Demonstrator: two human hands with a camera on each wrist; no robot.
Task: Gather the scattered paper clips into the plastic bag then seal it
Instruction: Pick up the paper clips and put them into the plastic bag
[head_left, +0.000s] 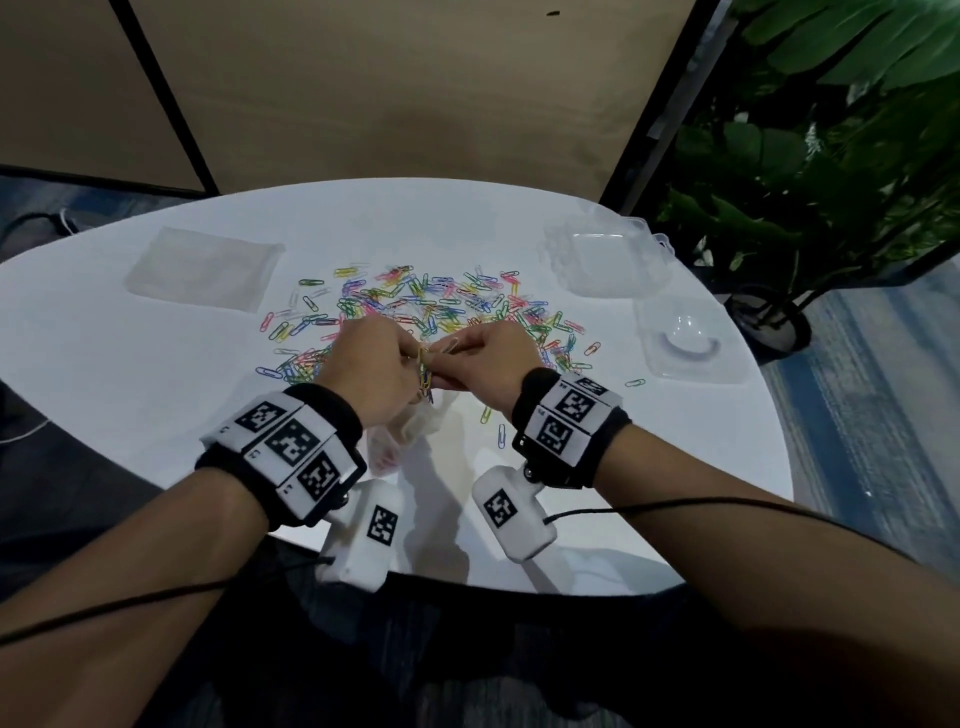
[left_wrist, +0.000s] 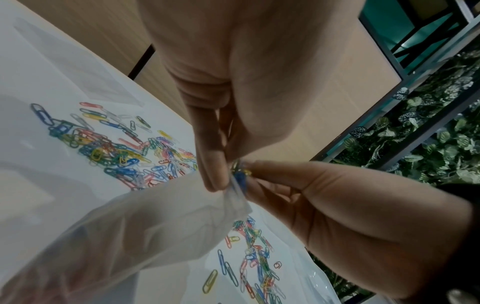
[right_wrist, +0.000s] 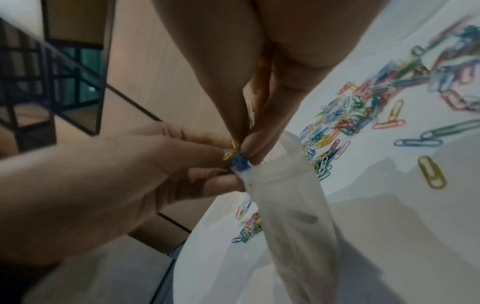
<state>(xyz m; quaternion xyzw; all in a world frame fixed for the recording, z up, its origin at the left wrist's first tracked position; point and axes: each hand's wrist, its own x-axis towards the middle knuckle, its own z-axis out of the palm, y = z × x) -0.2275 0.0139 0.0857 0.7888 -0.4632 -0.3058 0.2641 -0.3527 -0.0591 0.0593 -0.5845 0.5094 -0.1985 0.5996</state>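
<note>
Together two hands (head_left: 374, 364) (head_left: 493, 358) pinch one bag (left_wrist: 155, 222) (clips (head_left: 431, 306) uncountable).

A flat stack of clear sleeves (head_left: 205, 268) lies near the round white table's (head_left: 701, 467) far left edge. Two clear plastic containers (head_left: 605, 254) (head_left: 688, 340) sit by its far right edge, a potted plant (head_left: 831, 156) beyond.

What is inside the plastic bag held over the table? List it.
At the plastic bag mouth, fingers of both hands pinch yellow and blue paper clips. A dark blur shows through its cloudy wall; any other contents cannot be made out.
</note>
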